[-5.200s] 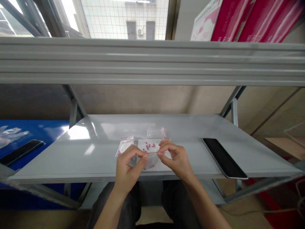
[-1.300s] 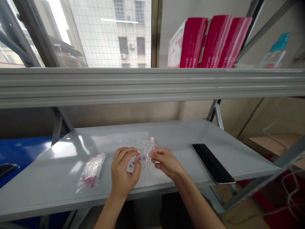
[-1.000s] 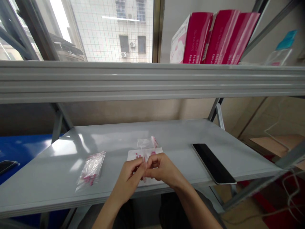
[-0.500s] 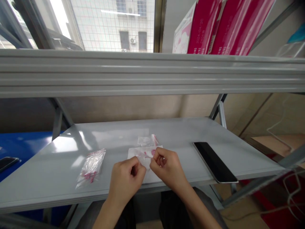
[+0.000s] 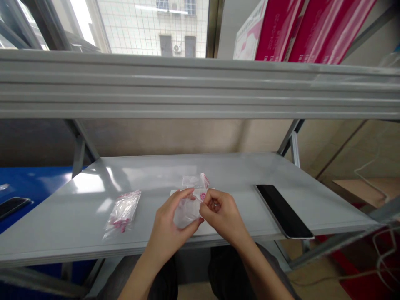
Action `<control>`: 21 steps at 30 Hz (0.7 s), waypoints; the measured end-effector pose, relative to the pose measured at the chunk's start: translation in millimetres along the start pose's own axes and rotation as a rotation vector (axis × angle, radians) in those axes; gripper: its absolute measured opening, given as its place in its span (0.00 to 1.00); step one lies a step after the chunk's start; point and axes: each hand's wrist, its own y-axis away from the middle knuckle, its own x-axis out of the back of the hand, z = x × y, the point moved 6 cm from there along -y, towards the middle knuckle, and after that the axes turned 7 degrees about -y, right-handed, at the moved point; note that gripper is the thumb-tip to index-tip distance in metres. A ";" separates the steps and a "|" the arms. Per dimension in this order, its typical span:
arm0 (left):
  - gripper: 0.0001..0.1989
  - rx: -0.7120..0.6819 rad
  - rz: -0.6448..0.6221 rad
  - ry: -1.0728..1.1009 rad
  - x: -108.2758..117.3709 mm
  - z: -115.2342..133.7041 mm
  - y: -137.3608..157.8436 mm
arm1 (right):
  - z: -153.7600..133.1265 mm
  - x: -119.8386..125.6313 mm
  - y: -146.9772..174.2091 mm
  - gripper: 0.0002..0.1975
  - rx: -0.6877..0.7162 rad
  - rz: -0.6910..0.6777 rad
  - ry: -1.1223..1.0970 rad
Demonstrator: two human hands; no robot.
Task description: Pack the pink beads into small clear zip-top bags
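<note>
My left hand (image 5: 173, 221) is open, thumb and fingers spread apart around a small clear plastic bag (image 5: 187, 211). To its right, my right hand (image 5: 221, 212) is closed in a pinch at the bag's edge; its fingers partly hide the grip. Under the hands lies a white sheet (image 5: 204, 228), mostly covered. Small pink pieces (image 5: 203, 196) show just above my right fingers. Behind them, another clear zip bag (image 5: 191, 181) with a red-striped edge lies flat.
Left on the grey shelf is a clear bag (image 5: 125, 210) with pink pieces inside. A black tablet or phone (image 5: 284, 211) lies at right. A grey beam (image 5: 200, 89) crosses above, with pink boxes (image 5: 281, 31) on it. Another phone (image 5: 14, 206) rests on a blue surface.
My left hand has gone from a pinch to spread fingers around the bag. My right hand stays pinched. The view has shifted slightly.
</note>
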 end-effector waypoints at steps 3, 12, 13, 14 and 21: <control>0.24 0.144 -0.048 0.084 -1.7 -18.4 5.2 | 5.9 2.1 -9.4 0.12 0.027 -0.021 0.011; 0.25 0.368 0.149 0.169 11.5 -72.5 22.5 | 34.1 -12.4 -39.6 0.02 0.261 -0.017 0.667; 0.25 0.373 0.148 0.167 11.4 -73.0 22.8 | 36.2 -15.8 -40.5 0.02 0.253 -0.015 0.718; 0.25 0.376 0.144 0.163 11.1 -72.5 22.9 | 37.8 -19.1 -41.1 0.02 0.248 -0.019 0.753; 0.24 0.340 0.119 0.128 9.3 -62.1 23.0 | 43.4 -27.1 -42.7 0.04 0.233 -0.079 0.773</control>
